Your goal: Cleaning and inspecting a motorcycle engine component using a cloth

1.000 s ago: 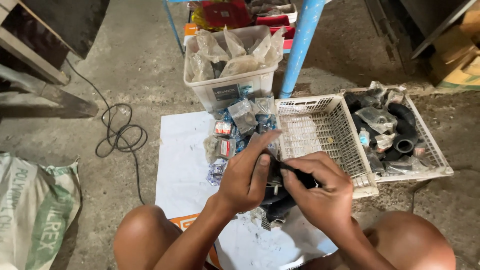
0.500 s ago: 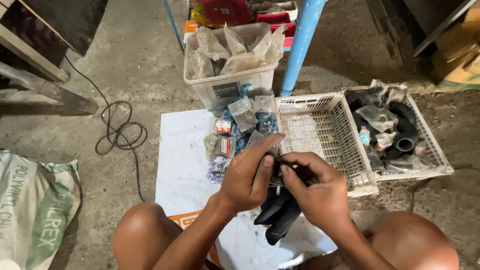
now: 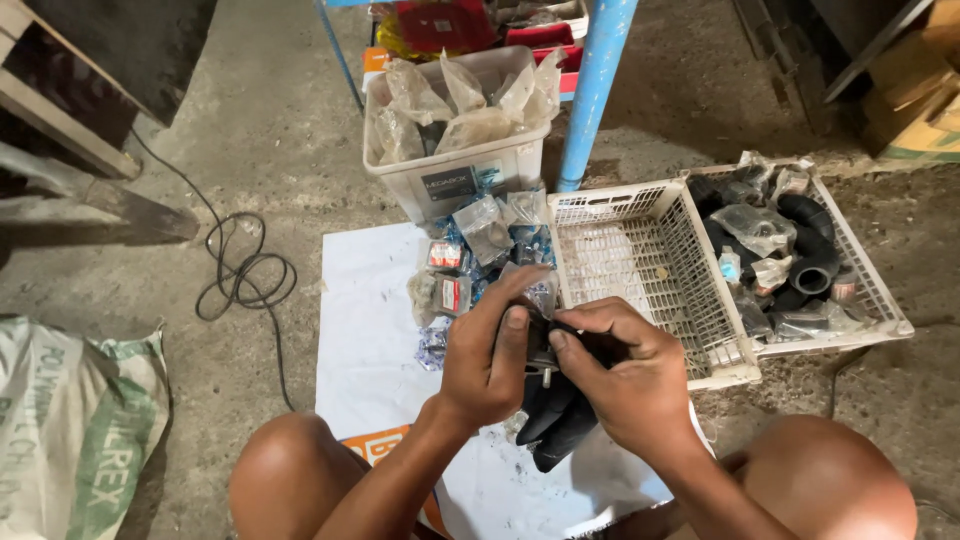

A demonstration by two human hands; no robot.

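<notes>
Both hands' fingers pinching a black rubber hose (image 3: 560,425), left hand (image 3: 490,360), right hand (image 3: 625,385), hose top hidden

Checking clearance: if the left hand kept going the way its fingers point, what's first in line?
Probably the pile of small packets just past the left hand, then the white tub. Depth is unclear.

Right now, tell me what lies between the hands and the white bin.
Head view: small clear packets piled on the white sheet lie between the hands and the white bin.
</notes>
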